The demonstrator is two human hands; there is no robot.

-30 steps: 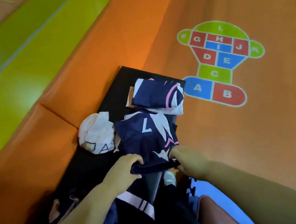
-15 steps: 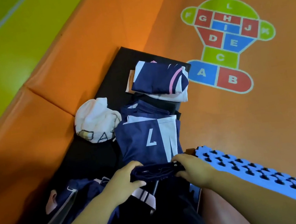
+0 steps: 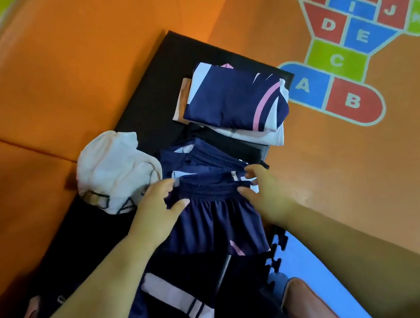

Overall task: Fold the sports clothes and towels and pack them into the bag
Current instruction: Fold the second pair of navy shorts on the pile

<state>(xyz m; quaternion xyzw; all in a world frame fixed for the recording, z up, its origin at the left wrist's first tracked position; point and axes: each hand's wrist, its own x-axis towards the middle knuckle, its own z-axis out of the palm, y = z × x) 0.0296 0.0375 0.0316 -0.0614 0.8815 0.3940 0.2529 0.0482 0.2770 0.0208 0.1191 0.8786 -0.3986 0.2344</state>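
**A:** The waistband of the navy shorts point(image 3: 213, 223) has gone forward, doubling them over on the black mat point(image 3: 155, 90).

**B:** The left hand point(image 3: 160, 207) and right hand point(image 3: 265, 191) each pinch a waistband end. One fold looks made, and the crumpled white towel point(image 3: 112, 168) just beside them waits.

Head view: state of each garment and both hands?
navy shorts: unfolded, hanging from the waistband
navy jersey: folded, atop a stack on the black mat
white cloth: crumpled, unfolded, on the mat
left hand: pinches the shorts' waistband
right hand: pinches the shorts' waistband
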